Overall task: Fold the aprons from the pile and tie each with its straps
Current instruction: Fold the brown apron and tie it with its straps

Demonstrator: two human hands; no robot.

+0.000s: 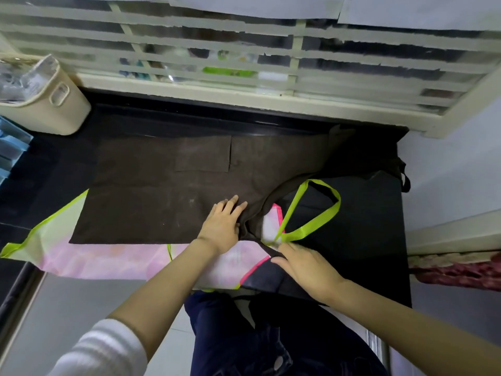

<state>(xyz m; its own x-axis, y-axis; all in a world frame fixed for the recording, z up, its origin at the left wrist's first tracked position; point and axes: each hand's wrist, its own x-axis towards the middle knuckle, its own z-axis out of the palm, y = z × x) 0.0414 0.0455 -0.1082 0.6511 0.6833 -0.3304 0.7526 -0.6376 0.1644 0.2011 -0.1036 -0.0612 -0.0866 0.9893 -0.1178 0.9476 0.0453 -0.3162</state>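
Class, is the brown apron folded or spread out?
Spread out: the brown apron lies flat, pocket showing, with the left hand resting on it.

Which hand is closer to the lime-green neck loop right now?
Right. The right hand sits at the near end of the lime-green neck loop, where its bands meet. The left hand lies flat on the brown apron, off to the loop's left.

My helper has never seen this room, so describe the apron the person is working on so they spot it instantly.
Below the barred window runs a black counter. Spread across its middle lies the brown apron, the left hand pressing flat on it. Unlike the pink apron with lime-green trim peeking out beneath, it is plain dark brown with a patch pocket.
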